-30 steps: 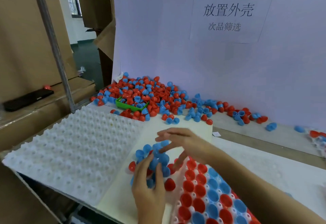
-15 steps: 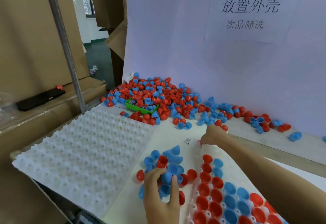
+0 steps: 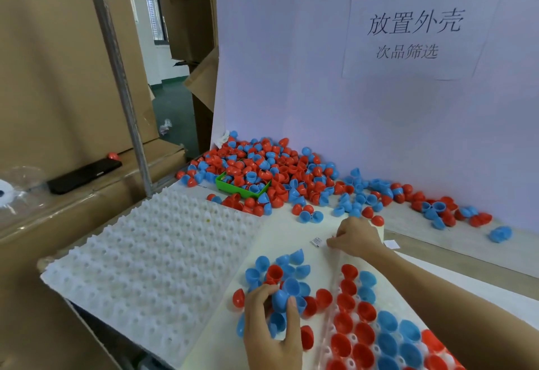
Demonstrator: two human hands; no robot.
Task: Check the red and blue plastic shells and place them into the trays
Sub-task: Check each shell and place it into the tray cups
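Observation:
A loose cluster of red and blue shells [image 3: 291, 267] lies on a white board near the front. My left hand [image 3: 271, 331] rests on this cluster, and its thumb and fingers pinch one blue shell [image 3: 280, 299]. To the right lies a clear tray [image 3: 335, 288] with red and blue shells seated open side up in rows. My right hand [image 3: 354, 237] is at that tray's far corner with curled fingers that pinch the tray's edge. A big heap of shells [image 3: 271, 162] sits at the back against the white wall.
An empty white bumpy tray [image 3: 160, 250] fills the left of the bench. A small green bin [image 3: 226, 187] sits half buried in the heap. More shells [image 3: 431, 203] trail off to the right along the wall. Cardboard boxes and a metal post [image 3: 122, 101] stand on the left.
My right hand left the small shell cluster, moved back to the filled tray's far corner and stayed there. My left hand stayed on the cluster and closed on a blue shell.

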